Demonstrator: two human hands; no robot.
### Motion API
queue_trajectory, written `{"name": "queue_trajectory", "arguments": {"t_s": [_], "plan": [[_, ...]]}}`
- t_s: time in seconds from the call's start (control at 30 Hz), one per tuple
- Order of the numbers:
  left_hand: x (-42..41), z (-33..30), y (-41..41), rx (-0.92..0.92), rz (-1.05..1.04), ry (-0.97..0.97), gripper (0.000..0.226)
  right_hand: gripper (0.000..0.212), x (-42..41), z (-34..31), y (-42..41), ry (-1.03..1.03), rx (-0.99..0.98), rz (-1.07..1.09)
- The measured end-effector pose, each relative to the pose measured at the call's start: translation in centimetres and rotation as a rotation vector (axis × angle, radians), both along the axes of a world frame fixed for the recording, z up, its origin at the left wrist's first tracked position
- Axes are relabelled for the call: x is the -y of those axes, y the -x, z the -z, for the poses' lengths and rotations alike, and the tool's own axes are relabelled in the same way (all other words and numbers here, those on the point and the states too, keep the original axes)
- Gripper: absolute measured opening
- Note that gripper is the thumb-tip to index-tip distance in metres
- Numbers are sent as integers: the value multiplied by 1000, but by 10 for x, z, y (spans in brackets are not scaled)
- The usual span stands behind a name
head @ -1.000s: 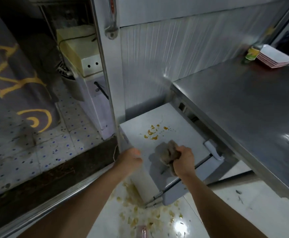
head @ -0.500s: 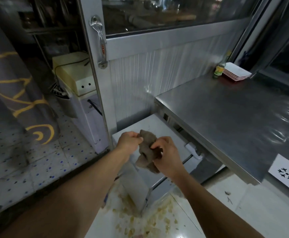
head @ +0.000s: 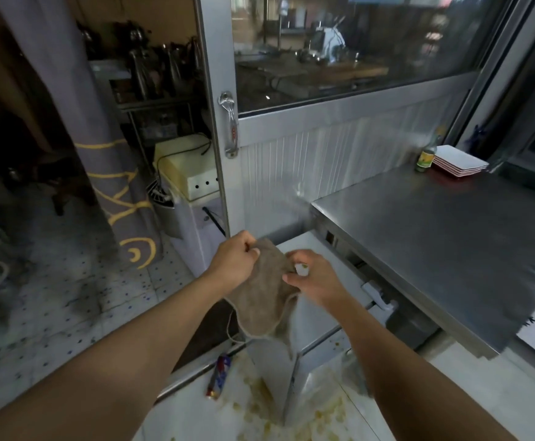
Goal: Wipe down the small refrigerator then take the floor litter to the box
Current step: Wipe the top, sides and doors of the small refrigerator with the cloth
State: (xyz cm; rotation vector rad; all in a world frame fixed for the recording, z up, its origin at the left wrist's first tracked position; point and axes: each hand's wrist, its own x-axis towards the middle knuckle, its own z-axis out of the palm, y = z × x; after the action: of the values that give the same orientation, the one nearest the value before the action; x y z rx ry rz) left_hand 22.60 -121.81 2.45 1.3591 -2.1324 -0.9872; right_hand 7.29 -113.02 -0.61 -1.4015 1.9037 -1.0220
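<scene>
The wiping step is in hand: the left hand point(head: 236, 261) and right hand point(head: 312, 276) each have fingers pinched on the top edge of the brown cloth point(head: 264, 300), which hangs spread between them just above the fridge point(head: 315, 316). Next the cloth likely needs refolding and pressing to the fridge top; crumbs point(head: 326, 415) and a wrapper point(head: 217, 375) lie on the near floor.

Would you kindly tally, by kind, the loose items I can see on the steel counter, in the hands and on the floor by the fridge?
Cloths: 1, the brown cloth held by both hands
Bottles: 1, the green bottle
Plate stacks: 1, the white plates
Wrappers: 1, the red-blue wrapper
Total: 4
</scene>
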Motion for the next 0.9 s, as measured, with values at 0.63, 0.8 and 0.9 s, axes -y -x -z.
{"name": "queue_trajectory", "arguments": {"t_s": [0.63, 0.8, 0.9], "plan": [[165, 38, -18, -247, 143, -605, 29, 26, 88, -8, -56, -90, 835, 589], [178, 59, -15, 30, 613, -665, 57, 11, 85, 11, -59, -122, 838, 598], [174, 73, -2, 228, 647, -324, 43, 47, 84, 29, -57, -355, 423, 442]]}}
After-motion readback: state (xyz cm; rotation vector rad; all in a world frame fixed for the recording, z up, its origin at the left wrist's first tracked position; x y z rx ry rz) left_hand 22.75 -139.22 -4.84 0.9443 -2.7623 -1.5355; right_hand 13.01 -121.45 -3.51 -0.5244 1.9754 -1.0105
